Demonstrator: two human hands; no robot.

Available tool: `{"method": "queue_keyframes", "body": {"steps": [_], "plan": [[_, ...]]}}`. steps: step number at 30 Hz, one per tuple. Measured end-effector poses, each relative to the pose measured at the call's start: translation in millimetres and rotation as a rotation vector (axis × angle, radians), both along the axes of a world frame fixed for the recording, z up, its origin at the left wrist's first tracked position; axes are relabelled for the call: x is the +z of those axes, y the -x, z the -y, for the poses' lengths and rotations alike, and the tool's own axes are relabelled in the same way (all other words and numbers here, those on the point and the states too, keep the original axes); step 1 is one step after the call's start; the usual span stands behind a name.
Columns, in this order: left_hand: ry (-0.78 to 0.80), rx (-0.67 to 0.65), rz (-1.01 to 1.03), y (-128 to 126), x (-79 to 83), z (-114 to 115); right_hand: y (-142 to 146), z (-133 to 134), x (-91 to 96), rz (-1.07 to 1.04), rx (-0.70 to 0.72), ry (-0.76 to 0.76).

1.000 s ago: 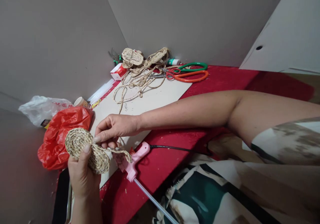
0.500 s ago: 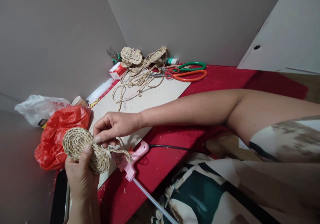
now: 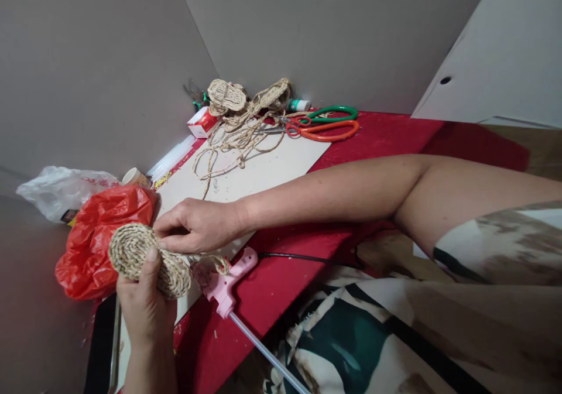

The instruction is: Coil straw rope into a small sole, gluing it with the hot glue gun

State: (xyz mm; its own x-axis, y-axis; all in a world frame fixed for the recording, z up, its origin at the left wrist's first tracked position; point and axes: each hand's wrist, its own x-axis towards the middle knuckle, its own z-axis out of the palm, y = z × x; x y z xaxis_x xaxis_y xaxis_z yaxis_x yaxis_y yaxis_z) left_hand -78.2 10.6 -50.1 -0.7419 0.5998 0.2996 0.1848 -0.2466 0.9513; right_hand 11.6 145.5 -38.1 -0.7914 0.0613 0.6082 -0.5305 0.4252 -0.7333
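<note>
A figure-eight piece of coiled straw braid [image 3: 132,250] is held in my left hand [image 3: 147,300], thumb on its face and fingers behind it. My right hand [image 3: 197,225] is closed, thumb and fingertips pinched at the upper edge by the narrow waist of the piece. From there a loose end of straw cord [image 3: 215,257] trails right, over a pink glue gun [image 3: 226,288] with a long clear glue stick sticking out of it. What lies between the right fingertips is partly hidden.
A red plastic bag [image 3: 100,236] and a white bag [image 3: 61,189] lie left. Further back are a paper cup [image 3: 134,177], clear glue sticks [image 3: 173,158], a small box [image 3: 202,123], tangled straw cord [image 3: 241,139], and scissors [image 3: 331,129]. A white board [image 3: 272,171] covers part of the red tabletop.
My right hand has moved slightly left along the piece's edge, its fingers more tucked in. The left hand keeps its hold. The whole view has shifted a little.
</note>
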Motion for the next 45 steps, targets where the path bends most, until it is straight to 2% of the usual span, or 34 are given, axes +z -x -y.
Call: {"method": "queue_keyframes", "body": {"steps": [2, 5, 7, 9, 19, 24, 30, 34, 39, 42, 45], "plan": [[-0.008, -0.024, 0.063, 0, 2.0, -1, -1, -3, 1.4, 0.094, 0.099, 0.084], [-0.06, -0.041, 0.136, 2, 5.9, -1, -3, -7, 2.1, 0.245, 0.249, 0.296], [-0.08, -0.001, 0.163, 6, 7.3, 0, -3, -8, 1.5, 0.275, 0.243, 0.381], [-0.085, 0.023, 0.172, 9, 7.1, 1, -3, -8, 0.0, 0.275, 0.217, 0.396], [-0.078, -0.011, 0.055, 7, 1.4, 2, -1, -4, -9.0, 0.11, 0.255, 0.18], [0.053, 0.059, 0.017, 8, 3.1, 5, 0, -8, -11.4, 0.115, 0.287, 0.088], [0.075, 0.084, -0.061, 7, 1.2, 6, -2, -10, -9.6, 0.001, 0.161, -0.207], [0.047, 0.105, -0.091, 3, -0.5, 4, -5, -9, -7.4, -0.079, 0.076, -0.319], [0.013, 0.094, -0.029, 2, -4.1, -1, -5, -6, -10.2, -0.061, 0.024, -0.419], [0.002, 0.075, -0.009, 4, -6.1, -3, -5, -4, -11.7, -0.061, -0.051, -0.427], [-0.026, 0.095, 0.007, 7, -3.9, -4, -4, -2, -11.8, -0.056, -0.13, -0.222]]}}
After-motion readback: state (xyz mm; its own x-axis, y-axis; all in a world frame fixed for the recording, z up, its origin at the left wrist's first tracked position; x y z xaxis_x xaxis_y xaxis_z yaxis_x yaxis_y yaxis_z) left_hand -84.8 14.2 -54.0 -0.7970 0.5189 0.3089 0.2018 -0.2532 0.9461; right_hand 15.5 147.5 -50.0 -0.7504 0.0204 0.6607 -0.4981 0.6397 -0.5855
